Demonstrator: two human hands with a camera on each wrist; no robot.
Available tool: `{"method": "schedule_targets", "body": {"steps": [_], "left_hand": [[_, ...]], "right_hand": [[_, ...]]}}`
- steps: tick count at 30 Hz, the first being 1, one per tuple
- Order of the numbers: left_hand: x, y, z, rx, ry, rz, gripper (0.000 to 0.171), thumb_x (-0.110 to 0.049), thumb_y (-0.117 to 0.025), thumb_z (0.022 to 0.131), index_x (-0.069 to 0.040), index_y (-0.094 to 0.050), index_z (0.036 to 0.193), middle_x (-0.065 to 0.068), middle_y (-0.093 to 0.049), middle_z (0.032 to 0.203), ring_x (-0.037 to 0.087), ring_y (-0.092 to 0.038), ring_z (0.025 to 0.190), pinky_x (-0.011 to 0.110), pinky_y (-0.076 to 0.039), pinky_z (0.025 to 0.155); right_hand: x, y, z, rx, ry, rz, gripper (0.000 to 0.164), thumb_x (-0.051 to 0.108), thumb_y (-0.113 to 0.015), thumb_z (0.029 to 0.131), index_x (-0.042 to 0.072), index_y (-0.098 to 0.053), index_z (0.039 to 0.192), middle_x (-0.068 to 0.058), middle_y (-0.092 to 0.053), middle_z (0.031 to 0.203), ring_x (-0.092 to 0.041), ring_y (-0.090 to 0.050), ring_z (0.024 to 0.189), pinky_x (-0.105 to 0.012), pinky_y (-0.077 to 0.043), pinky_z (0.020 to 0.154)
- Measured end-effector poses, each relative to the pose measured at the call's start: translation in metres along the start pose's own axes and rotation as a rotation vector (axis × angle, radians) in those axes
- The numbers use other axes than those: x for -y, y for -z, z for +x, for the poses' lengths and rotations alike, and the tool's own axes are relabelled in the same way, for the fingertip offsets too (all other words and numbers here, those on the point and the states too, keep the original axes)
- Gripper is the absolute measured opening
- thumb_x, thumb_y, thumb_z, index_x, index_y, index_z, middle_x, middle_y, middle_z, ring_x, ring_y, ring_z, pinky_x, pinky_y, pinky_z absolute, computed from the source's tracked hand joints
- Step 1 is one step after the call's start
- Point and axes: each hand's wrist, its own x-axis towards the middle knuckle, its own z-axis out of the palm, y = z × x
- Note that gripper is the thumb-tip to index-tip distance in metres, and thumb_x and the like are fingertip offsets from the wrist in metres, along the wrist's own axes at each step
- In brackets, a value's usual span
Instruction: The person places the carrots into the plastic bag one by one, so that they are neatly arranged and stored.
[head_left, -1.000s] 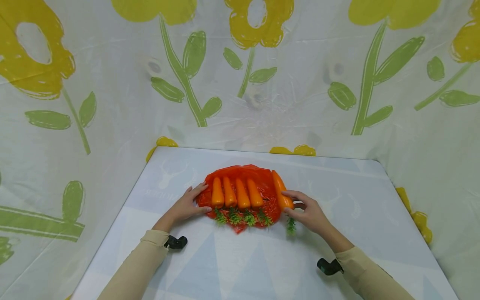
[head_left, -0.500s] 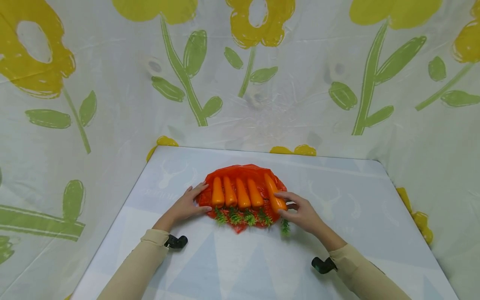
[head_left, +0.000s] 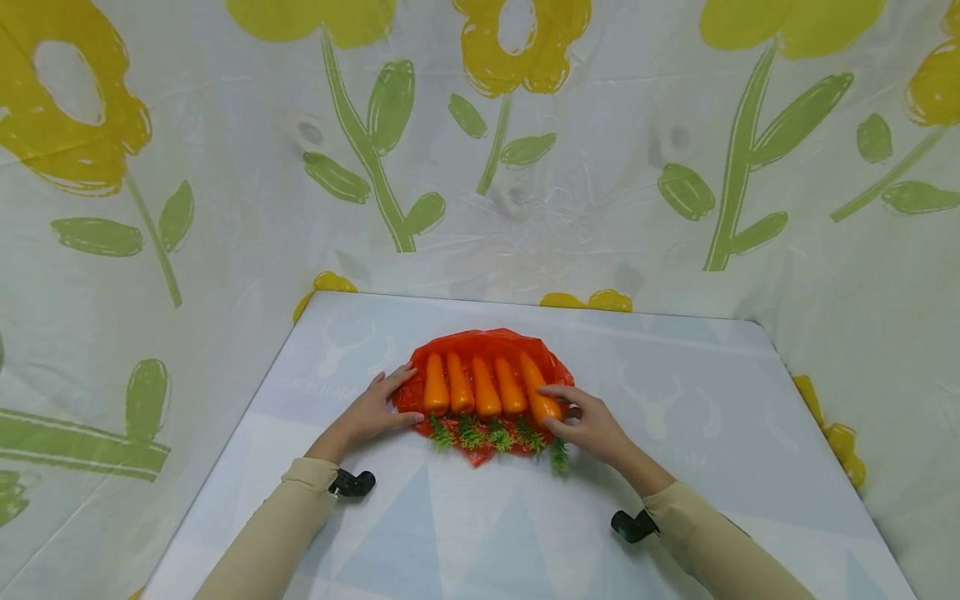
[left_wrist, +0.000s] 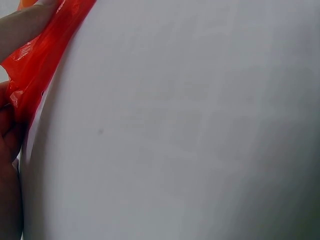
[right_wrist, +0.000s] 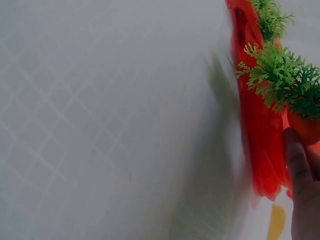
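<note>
In the head view, a red plastic bag (head_left: 480, 340) lies on the table with several orange toy carrots (head_left: 483, 390) in a row on it, green leafy tops towards the person. My left hand (head_left: 377, 410) holds the bag's left edge, thumb on its near side; in the left wrist view the red film (left_wrist: 42, 62) passes between thumb and fingers. My right hand (head_left: 588, 422) pinches the rightmost carrot (head_left: 534, 379) by its thick end, thumb and fingers on either side. In the right wrist view its leafy top (right_wrist: 285, 80) stands out past the bag's edge.
The pale table (head_left: 465, 533) has light blue triangle and deer prints. A white curtain with yellow flowers (head_left: 600, 167) surrounds the table at the back and sides. A small black camera (head_left: 633, 525) sits at the right wrist, another (head_left: 352, 483) at the left.
My right hand has moved left with its carrot, from the bag's right edge to beside the other carrots. The left hand and the bag's left side have stayed in place.
</note>
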Motion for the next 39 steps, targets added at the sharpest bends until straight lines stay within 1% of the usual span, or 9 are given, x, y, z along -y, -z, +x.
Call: {"method": "schedule_targets", "body": {"steps": [4,6,11,15,18,22,28,35,39], "left_hand": [[0.000,0.000,0.000,0.001,-0.001,0.000,0.094,-0.053,-0.079,0.084,-0.014,-0.038,0.159,0.012,-0.027,0.166,0.050,-0.013,0.151,0.068,-0.014,0.119],[-0.001,0.000,0.000,0.000,0.001,-0.001,0.094,-0.053,-0.079,0.084,-0.014,-0.038,0.159,0.012,-0.027,0.166,0.050,-0.013,0.151,0.068,-0.014,0.119],[-0.001,0.000,-0.001,0.003,0.006,-0.006,0.094,-0.054,-0.079,0.084,-0.015,-0.038,0.159,0.012,-0.027,0.166,0.050,-0.012,0.151,0.069,-0.015,0.118],[0.000,0.000,0.000,0.000,0.008,-0.003,0.094,-0.055,-0.078,0.084,-0.015,-0.038,0.159,0.011,-0.027,0.167,0.051,-0.012,0.151,0.069,-0.015,0.118],[0.000,0.000,0.000,-0.005,0.007,0.000,0.094,-0.055,-0.078,0.084,-0.016,-0.038,0.159,0.011,-0.027,0.167,0.051,-0.012,0.151,0.070,-0.016,0.117],[0.001,0.000,0.000,-0.002,0.007,-0.002,0.094,-0.055,-0.078,0.084,-0.016,-0.037,0.159,0.010,-0.027,0.167,0.051,-0.012,0.151,0.070,-0.016,0.117],[0.001,-0.001,-0.001,-0.003,0.011,-0.003,0.094,-0.055,-0.078,0.084,-0.016,-0.037,0.159,0.011,-0.027,0.167,0.051,-0.012,0.151,0.071,-0.017,0.117],[-0.002,0.000,-0.001,0.001,0.013,0.000,0.094,-0.054,-0.078,0.084,-0.015,-0.037,0.159,0.011,-0.026,0.167,0.053,-0.012,0.150,0.072,-0.017,0.116],[-0.004,0.001,-0.002,0.000,0.012,-0.009,0.094,-0.053,-0.079,0.084,-0.015,-0.037,0.159,0.011,-0.027,0.167,0.053,-0.011,0.151,0.072,-0.017,0.116]], "right_hand": [[0.000,-0.003,0.004,-0.011,-0.019,-0.023,0.045,0.020,-0.077,0.092,0.017,-0.065,0.135,-0.005,-0.066,0.127,-0.022,-0.061,0.105,-0.033,-0.057,0.090],[0.001,-0.005,0.006,-0.014,-0.037,-0.040,0.045,0.020,-0.077,0.092,0.017,-0.065,0.136,-0.006,-0.066,0.128,-0.023,-0.060,0.105,-0.035,-0.057,0.090],[-0.001,-0.008,0.011,-0.012,-0.092,-0.090,0.044,0.022,-0.076,0.093,0.018,-0.065,0.136,-0.008,-0.065,0.131,-0.023,-0.060,0.105,-0.037,-0.056,0.091],[0.001,-0.008,0.015,-0.008,-0.125,-0.124,0.044,0.022,-0.075,0.093,0.018,-0.065,0.136,-0.009,-0.064,0.133,-0.025,-0.059,0.107,-0.042,-0.055,0.094],[0.004,-0.008,0.019,-0.008,-0.146,-0.142,0.044,0.022,-0.074,0.093,0.019,-0.065,0.136,-0.009,-0.063,0.135,-0.027,-0.058,0.110,-0.048,-0.053,0.098],[0.004,-0.009,0.022,-0.008,-0.176,-0.164,0.044,0.025,-0.074,0.094,0.020,-0.064,0.136,-0.009,-0.062,0.136,-0.030,-0.056,0.115,-0.053,-0.050,0.102],[0.003,-0.009,0.023,-0.014,-0.200,-0.161,0.045,0.030,-0.075,0.094,0.023,-0.064,0.137,-0.010,-0.062,0.136,-0.030,-0.056,0.116,-0.053,-0.050,0.102],[0.003,-0.008,0.021,0.005,-0.186,-0.154,0.046,0.027,-0.072,0.096,0.022,-0.062,0.141,-0.011,-0.062,0.138,-0.029,-0.058,0.113,-0.049,-0.052,0.100],[0.004,-0.008,0.022,-0.004,-0.184,-0.159,0.045,0.026,-0.071,0.097,0.021,-0.062,0.140,-0.012,-0.062,0.138,-0.029,-0.059,0.114,-0.050,-0.052,0.100]]}}
